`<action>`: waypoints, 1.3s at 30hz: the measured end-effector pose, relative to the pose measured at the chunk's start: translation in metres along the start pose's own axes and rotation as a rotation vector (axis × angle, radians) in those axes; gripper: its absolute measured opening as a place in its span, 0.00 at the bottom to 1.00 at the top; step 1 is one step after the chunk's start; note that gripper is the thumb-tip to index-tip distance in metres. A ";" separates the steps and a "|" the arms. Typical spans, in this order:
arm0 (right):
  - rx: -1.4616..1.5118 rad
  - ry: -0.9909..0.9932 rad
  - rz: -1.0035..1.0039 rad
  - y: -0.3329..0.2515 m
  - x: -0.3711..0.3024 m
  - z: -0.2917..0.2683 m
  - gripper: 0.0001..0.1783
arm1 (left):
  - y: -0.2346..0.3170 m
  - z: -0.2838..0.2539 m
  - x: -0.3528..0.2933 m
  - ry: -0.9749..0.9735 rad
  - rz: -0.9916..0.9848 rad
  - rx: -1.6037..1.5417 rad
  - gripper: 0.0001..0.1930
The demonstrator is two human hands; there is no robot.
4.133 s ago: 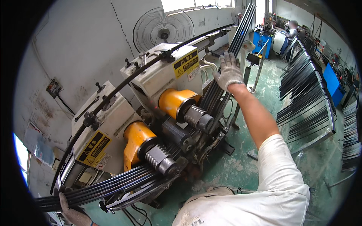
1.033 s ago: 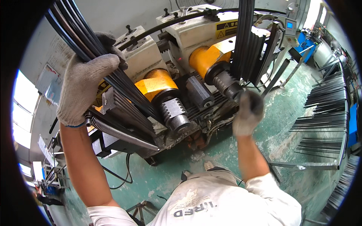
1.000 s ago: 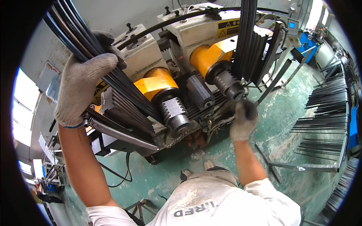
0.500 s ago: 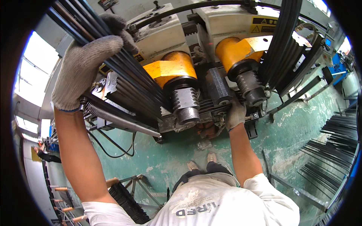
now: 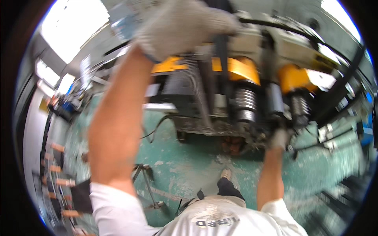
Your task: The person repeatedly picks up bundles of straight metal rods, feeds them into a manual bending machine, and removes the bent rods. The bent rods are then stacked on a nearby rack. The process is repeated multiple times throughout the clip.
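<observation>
My left hand (image 5: 185, 29), in a grey knit glove, is raised high in front of me, blurred by motion. Its fingers wrap round dark metal bars (image 5: 223, 59), which run down toward the machine. Low at the machine's front, my gloved right hand (image 5: 278, 138) reaches in beneath a dark block (image 5: 275, 98); its fingers are hidden and smeared. That block sits between two ribbed metal cylinders, the left one (image 5: 246, 103) and the right one (image 5: 300, 108). Each comes out of a yellow housing (image 5: 244, 70). A coil spring (image 5: 197, 86) hangs slanting below my left hand.
More dark bars (image 5: 334, 94) lean at the machine's right side. A black cable (image 5: 157, 131) loops under its left part. A metal stand (image 5: 147, 188) is on the green floor (image 5: 177, 161). Racks with wooden-coloured ends (image 5: 63, 182) line the left; blurred dark rods (image 5: 334, 204) lie right.
My left hand has swung rightward, and the bars it grips now hang more upright. My view has shifted left along the machine. My right hand stays low by the cylinders.
</observation>
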State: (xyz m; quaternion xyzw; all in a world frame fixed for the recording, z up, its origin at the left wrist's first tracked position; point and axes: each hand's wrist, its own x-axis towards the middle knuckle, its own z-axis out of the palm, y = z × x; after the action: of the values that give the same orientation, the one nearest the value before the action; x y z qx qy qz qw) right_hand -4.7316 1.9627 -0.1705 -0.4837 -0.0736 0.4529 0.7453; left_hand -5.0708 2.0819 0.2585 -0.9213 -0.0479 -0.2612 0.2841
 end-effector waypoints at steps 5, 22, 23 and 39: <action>-0.092 0.016 -0.142 -0.012 -0.134 -0.036 0.30 | 0.100 -0.066 -0.032 0.124 -0.199 0.003 0.04; -0.547 -0.683 -0.059 0.141 -0.413 0.039 0.23 | 0.627 -0.402 -0.290 1.208 -1.646 -0.336 0.20; -0.468 -0.708 0.032 0.138 -0.432 0.046 0.24 | 0.651 -0.416 -0.294 1.238 -1.648 -0.286 0.19; -0.222 -1.862 -0.231 0.123 -0.942 0.020 0.24 | 1.090 -0.566 -0.127 1.875 -1.286 1.117 0.15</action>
State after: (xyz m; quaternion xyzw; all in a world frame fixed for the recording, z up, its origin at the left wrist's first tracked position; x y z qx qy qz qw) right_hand -5.3626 1.2876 0.0528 0.0146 -0.7293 0.5709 0.3768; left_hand -5.1792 0.8706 0.0479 0.0513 -0.3698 -0.8463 0.3799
